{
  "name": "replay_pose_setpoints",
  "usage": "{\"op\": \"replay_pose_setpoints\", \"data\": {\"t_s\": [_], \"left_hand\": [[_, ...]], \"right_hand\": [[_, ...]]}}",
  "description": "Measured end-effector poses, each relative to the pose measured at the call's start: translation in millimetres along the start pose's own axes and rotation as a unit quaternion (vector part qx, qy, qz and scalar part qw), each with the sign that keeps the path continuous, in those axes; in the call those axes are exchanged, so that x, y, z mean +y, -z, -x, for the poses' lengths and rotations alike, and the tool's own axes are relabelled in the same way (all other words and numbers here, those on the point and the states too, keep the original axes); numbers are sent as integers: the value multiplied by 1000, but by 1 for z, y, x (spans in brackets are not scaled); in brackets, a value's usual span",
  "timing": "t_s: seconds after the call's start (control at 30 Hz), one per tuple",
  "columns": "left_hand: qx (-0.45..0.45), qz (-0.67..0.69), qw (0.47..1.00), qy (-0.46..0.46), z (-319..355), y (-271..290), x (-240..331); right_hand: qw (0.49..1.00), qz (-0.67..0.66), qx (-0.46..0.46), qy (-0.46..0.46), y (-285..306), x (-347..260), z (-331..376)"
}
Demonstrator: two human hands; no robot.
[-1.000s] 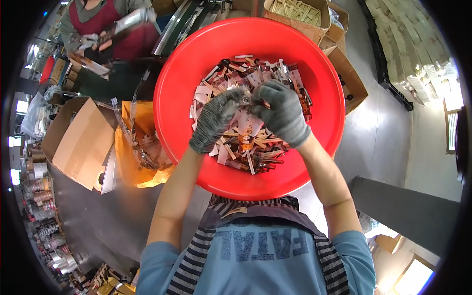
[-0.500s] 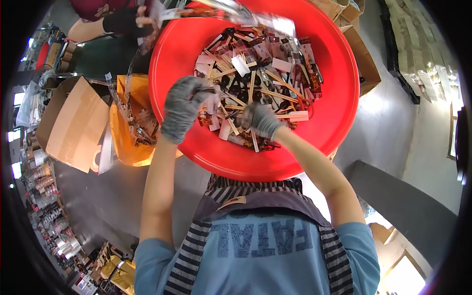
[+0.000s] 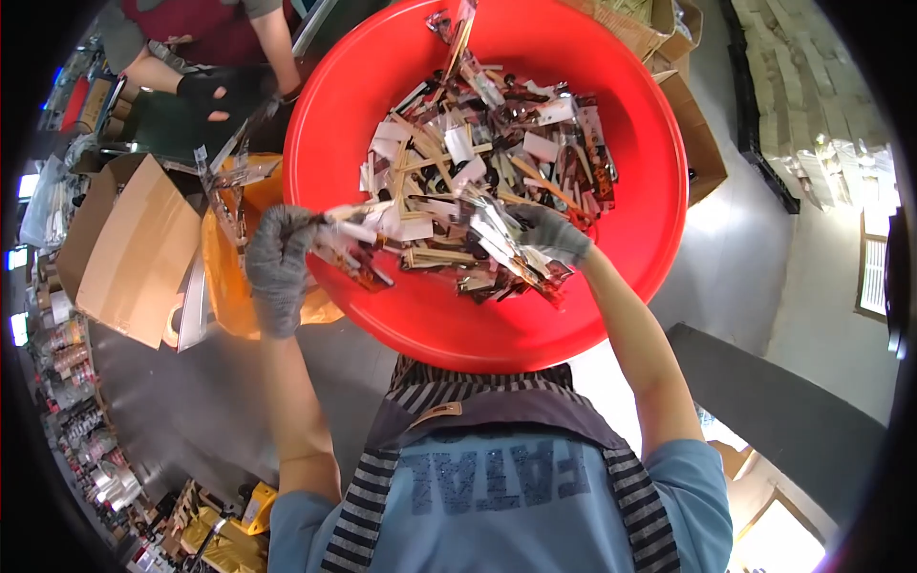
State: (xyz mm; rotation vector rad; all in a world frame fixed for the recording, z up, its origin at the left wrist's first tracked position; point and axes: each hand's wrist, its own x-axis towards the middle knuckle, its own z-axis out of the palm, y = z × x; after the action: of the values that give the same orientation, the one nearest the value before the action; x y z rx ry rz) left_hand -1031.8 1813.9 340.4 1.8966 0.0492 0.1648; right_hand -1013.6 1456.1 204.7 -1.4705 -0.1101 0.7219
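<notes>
A large red round tub point(image 3: 635, 229) holds a heap of clear-wrapped disposable cutlery packets point(image 3: 458, 143), with wooden chopsticks, black spoons and white paper showing. At the tub's near left rim, my gloved left hand point(image 3: 280, 267) is closed on the ends of some cutlery packets point(image 3: 358, 250), which stick out to the right over the rim. My gloved right hand point(image 3: 559, 237) is inside the tub at the near right of the heap. Its fingers are partly hidden behind a shiny cutlery packet point(image 3: 506, 244) that it grips.
Left of the tub stand an orange bag point(image 3: 224, 277) with packets hanging at its mouth and an open cardboard box point(image 3: 138, 248). A co-worker's dark-gloved hand point(image 3: 205, 95) is over a dark green surface at the far left. More cardboard boxes point(image 3: 697, 134) are on the right.
My left hand has moved left and nearer, from over the heap to the rim, with packets. My right hand has shifted slightly right. Packets at the tub's far side have dropped into it.
</notes>
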Motion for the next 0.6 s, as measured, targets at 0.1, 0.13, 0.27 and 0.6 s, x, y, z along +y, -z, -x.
{"op": "replay_pose_setpoints", "data": {"t_s": [0.1,0.13,0.27,0.6], "left_hand": [[-152,100,982,57,5,0,10],[-197,106,971,85,6,-7,18],[-331,133,933,-41,11,-64,21],[-182,112,974,74,19,-127,-4]], "right_hand": [[1000,-14,-11,3,9,-20,18],[999,-15,-25,39,8,-17,11],[983,-171,20,66,-20,-14,9],[982,104,121,106,-58,-41,14]]}}
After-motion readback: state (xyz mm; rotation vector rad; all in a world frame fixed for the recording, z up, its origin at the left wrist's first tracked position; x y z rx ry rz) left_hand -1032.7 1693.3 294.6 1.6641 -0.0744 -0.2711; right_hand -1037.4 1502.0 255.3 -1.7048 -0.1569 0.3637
